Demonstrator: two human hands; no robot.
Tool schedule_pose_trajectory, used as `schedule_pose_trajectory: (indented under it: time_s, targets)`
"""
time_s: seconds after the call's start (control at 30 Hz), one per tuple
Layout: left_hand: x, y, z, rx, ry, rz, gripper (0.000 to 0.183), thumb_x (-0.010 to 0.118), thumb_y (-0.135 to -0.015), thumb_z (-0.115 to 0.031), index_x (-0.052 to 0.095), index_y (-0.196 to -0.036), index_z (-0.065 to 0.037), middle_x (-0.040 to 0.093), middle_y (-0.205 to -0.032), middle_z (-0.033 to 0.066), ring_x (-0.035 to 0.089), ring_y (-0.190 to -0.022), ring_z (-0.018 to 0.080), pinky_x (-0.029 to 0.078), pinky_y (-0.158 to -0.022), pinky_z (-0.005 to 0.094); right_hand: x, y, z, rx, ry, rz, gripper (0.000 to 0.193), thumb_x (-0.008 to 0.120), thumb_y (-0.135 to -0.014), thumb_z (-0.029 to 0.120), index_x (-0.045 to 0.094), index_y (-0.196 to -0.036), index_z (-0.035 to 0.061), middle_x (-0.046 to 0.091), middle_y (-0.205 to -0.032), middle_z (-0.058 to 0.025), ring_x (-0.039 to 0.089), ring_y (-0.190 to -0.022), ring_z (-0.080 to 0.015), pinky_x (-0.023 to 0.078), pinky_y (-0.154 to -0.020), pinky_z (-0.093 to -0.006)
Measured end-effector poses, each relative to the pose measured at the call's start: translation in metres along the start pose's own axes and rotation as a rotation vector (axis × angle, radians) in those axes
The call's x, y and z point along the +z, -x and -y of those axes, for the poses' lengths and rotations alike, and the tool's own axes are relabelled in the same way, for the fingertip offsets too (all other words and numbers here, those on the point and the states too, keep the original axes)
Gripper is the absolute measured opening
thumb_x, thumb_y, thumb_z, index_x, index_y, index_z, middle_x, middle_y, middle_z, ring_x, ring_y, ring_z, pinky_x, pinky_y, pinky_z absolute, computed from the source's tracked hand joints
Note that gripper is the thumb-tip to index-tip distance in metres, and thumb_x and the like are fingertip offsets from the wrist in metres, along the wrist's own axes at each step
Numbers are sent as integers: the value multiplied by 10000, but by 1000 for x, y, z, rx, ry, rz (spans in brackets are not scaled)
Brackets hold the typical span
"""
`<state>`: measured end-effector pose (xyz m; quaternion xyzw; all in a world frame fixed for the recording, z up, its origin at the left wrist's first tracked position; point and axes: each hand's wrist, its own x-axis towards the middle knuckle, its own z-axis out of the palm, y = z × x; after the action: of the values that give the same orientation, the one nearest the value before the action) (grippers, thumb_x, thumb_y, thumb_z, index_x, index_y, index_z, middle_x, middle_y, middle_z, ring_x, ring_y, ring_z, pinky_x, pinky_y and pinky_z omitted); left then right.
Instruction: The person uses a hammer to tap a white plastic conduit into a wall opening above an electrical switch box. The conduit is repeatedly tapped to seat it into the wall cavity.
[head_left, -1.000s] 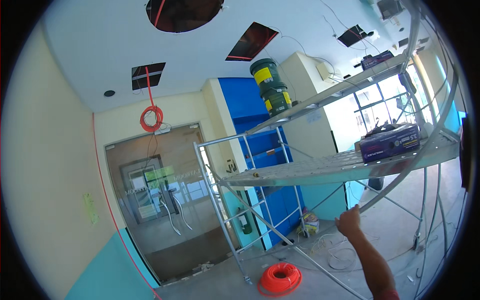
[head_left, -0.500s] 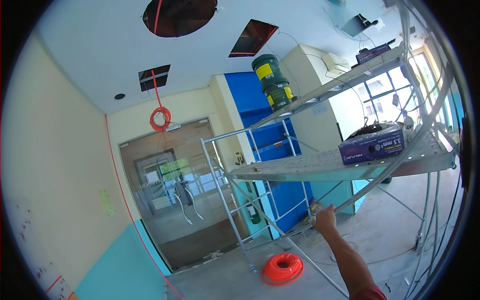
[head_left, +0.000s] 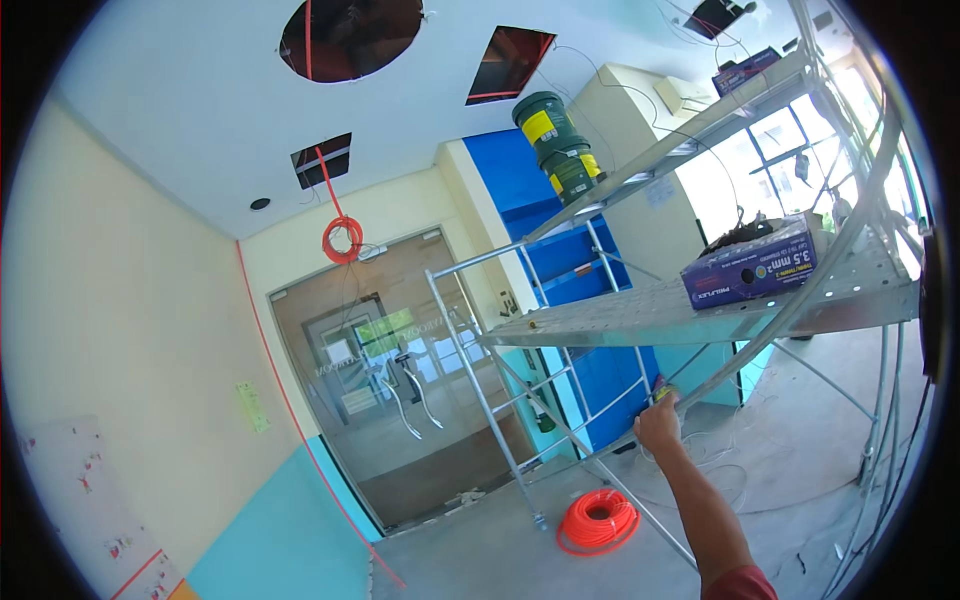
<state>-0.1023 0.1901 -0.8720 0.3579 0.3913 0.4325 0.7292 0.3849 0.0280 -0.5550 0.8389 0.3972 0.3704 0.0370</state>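
Observation:
My right hand (head_left: 657, 425) reaches out from the lower right, with a red sleeve at the edge of the view. Its fingers are closed at the lower end of a curved-looking grey scaffold tube (head_left: 745, 358), which runs up to the right. Just beyond the fingers is a small yellowish thing (head_left: 664, 389), too small to make out. The metal scaffold (head_left: 600, 325) stands in front of me, with a perforated platform above my hand. My left hand is out of view.
On the platform sits a purple cable box (head_left: 750, 272); green buckets (head_left: 556, 140) are stacked on the upper plank (head_left: 650, 170). An orange conduit coil (head_left: 598, 522) lies on the floor. Another coil (head_left: 342, 240) hangs by the glass door (head_left: 400, 400). Loose wires trail across the floor.
The view has turned slightly left and tilted, so the scaffold, door and floor coil sit further right. My right hand remains closed at the tube.

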Motion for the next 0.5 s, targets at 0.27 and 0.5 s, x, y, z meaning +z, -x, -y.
schedule_pose_trajectory:
  time_s: [0.27,0.5]
  targets:
    - [-22,1,17,21,31,-76,290,436,-831,-234,601,-867,1,492,-697,61,492,-565,175,449,-464,311,5,-4,-3,-52,78,3,255,498,-879,255,723,-899,137,696,-817,-43,655,-794,-242,355,-808,-570]
    - [-37,4,30,54,63,-142,281,434,-827,-211,605,-861,10,490,-693,65,490,-564,178,447,-463,312,2,-7,-4,-105,78,-40,227,518,-852,236,726,-868,145,690,-782,-33,652,-773,-242,362,-793,-586]
